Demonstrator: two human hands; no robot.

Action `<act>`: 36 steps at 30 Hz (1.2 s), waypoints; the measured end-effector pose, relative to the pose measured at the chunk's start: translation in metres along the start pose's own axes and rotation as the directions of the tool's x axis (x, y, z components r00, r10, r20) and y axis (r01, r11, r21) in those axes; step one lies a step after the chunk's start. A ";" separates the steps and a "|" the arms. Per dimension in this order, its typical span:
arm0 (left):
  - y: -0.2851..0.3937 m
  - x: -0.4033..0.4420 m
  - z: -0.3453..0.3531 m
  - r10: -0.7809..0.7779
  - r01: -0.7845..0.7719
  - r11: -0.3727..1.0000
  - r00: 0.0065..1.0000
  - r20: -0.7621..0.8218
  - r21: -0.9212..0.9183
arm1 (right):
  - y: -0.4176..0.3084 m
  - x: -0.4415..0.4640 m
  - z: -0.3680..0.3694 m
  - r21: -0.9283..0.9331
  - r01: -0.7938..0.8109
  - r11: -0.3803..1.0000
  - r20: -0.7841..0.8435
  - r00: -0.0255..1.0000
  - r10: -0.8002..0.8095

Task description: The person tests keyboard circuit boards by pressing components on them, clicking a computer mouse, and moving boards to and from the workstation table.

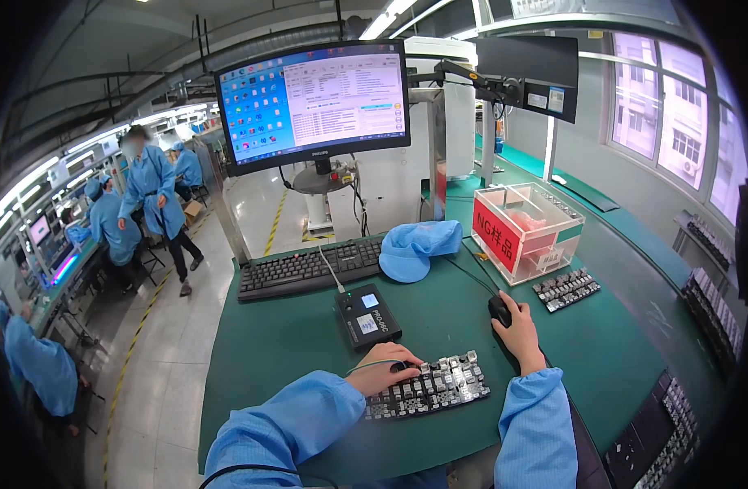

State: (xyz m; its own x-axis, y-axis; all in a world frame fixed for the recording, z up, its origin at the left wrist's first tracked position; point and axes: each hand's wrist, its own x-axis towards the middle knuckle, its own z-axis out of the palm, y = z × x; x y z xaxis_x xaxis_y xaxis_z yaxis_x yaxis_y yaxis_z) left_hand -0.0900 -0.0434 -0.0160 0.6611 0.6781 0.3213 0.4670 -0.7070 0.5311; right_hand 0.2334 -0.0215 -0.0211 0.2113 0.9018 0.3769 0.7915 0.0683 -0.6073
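Head view: board [447, 383] under left hand [380, 372]

It lies on the table [264, 350]; whether we pinch it, we cannot tell. Our right hand [521, 332] clasps the mouse [497, 310]. We judge the board light, stiff, fragile: edges are safest hold.

Component panel [449, 386] — before box [367, 316], left of mouse [497, 308]

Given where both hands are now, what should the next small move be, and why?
Probably a mouse click by the right hand: it rests on the mouse, the left hand is at the component-covered board, and the monitor shows an open program window.
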 end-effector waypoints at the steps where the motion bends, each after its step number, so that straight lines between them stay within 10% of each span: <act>1: 0.001 0.000 -0.001 -0.008 0.008 1.000 1.000 0.001 0.004 | 0.000 -0.001 0.000 -0.001 -0.004 1.000 -0.001 1.000 0.004; 36: -0.006 0.001 0.002 0.017 -0.017 1.000 1.000 0.005 -0.023 | -0.001 -0.003 -0.003 0.009 0.015 1.000 0.014 1.000 -0.015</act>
State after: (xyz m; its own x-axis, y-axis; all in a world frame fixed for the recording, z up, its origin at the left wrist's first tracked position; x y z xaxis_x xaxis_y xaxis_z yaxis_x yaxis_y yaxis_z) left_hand -0.0906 -0.0391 -0.0200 0.6721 0.6647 0.3263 0.4421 -0.7138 0.5432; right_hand 0.2336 -0.0251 -0.0195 0.1912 0.9066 0.3761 0.7893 0.0857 -0.6080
